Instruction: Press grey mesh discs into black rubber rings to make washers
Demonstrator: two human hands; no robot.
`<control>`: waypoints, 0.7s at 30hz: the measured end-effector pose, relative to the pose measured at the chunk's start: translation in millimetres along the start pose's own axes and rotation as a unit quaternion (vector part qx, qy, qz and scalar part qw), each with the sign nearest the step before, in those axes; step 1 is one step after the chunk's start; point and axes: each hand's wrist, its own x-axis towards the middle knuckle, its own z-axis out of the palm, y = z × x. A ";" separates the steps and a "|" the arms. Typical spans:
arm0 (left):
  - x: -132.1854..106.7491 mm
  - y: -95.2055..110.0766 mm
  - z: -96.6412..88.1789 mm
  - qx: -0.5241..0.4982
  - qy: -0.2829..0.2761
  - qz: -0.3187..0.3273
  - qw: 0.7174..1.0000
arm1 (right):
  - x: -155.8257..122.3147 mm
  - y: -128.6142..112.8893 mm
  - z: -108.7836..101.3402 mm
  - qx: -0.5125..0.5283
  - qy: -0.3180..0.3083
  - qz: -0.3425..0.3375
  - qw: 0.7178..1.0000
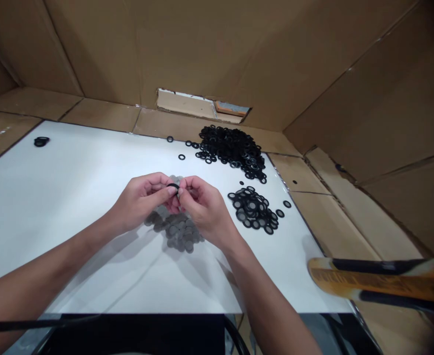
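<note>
Both hands meet over the middle of the white table, fingertips pinched around one black rubber ring (173, 186). My left hand (143, 197) grips the ring from the left, its thumb on top. My right hand (201, 203) closes on it from the right with thumb and forefinger; whether a mesh disc sits in the ring is hidden by the fingers. Beneath and behind the hands lies a heap of small grey mesh discs (182, 231). Right of my right hand is a pile of black rings with grey discs in them (254, 209).
A large heap of plain black rings (232, 148) lies at the table's back right, with a few strays beside it. A couple of rings (41, 142) sit at the far left. Cardboard walls (202, 49) enclose the white table (72, 187). A yellow-black object (379, 281) juts in at the right.
</note>
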 end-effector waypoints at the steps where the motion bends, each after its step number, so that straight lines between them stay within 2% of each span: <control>1: -0.2 -0.9 0.2 -0.002 0.004 0.005 1.000 | -0.4 -0.3 0.6 -0.001 0.003 -0.005 1.000; 10: 0.7 -3.3 4.4 -0.028 0.079 0.015 0.996 | 0.1 -2.0 5.3 0.003 0.031 -0.037 0.999; 21: 1.9 -6.1 5.3 -0.080 0.037 -0.018 0.996 | 0.0 -1.2 4.7 0.047 0.007 -0.029 0.998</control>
